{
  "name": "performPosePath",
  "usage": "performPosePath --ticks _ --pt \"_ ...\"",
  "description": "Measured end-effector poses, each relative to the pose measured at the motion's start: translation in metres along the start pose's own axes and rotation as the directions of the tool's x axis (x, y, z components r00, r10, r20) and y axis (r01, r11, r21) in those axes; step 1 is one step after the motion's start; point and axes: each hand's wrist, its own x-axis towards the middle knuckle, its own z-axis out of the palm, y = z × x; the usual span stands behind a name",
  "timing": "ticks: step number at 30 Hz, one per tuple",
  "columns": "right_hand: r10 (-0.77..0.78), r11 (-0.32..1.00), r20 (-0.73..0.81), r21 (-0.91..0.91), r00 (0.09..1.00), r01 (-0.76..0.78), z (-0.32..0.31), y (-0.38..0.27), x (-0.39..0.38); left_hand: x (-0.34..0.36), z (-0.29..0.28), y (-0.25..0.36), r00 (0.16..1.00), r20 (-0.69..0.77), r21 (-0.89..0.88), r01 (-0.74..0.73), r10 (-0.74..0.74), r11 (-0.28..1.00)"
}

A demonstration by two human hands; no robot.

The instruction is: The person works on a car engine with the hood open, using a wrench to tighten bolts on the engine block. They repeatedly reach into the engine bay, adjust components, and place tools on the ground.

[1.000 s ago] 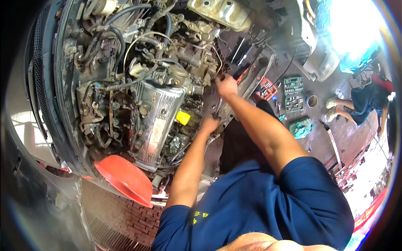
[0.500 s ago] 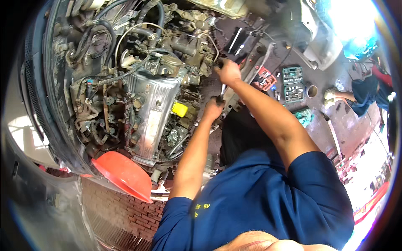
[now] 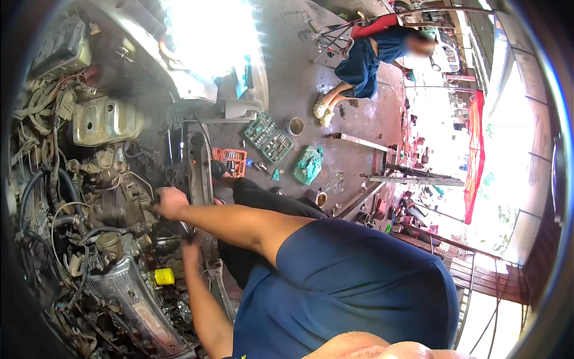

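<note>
My right hand (image 3: 171,202) is closed at the side of the engine, its fingertips against dark parts; what they hold is hidden. Just below it, my left hand (image 3: 191,246) grips a hand tool with a bright metal shaft (image 3: 185,227). The shaft points up toward my right hand, and its far end is out of sight. Left of my hands lies the engine with its ribbed metal valve cover (image 3: 128,293). A yellow cap-like part (image 3: 164,276) sits beside that cover, near my left forearm.
A metal front crossmember (image 3: 200,164) runs beside my hands. On the floor lie a green socket set case (image 3: 269,137), a red tool case (image 3: 232,160), a green plastic bag (image 3: 309,166) and a round can (image 3: 295,125). Farther off, a person in blue (image 3: 359,69) sits bent over.
My view has swung to the right, so the engine now lies at the left edge and more of the workshop floor shows. Both hands stay close together beside the engine.
</note>
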Motion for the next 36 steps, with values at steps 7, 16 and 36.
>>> performPosePath --ticks 7,16,36 --pt "0.247 0.968 -0.055 0.066 0.967 -0.243 -0.009 -0.039 0.0 0.025 -0.008 -0.043 0.98 -0.13 0.084 0.165 -0.153 0.983" --pt "0.294 0.956 -0.086 0.05 0.952 -0.29 -0.008 -0.021 0.006 0.009 0.013 -0.02 0.983 -0.079 -0.01 -0.168 0.166 0.986" --pt "-0.047 0.999 0.159 0.015 0.986 0.045 -0.028 0.093 0.008 -0.022 0.033 0.005 0.928 0.026 0.546 -0.325 0.373 0.772"
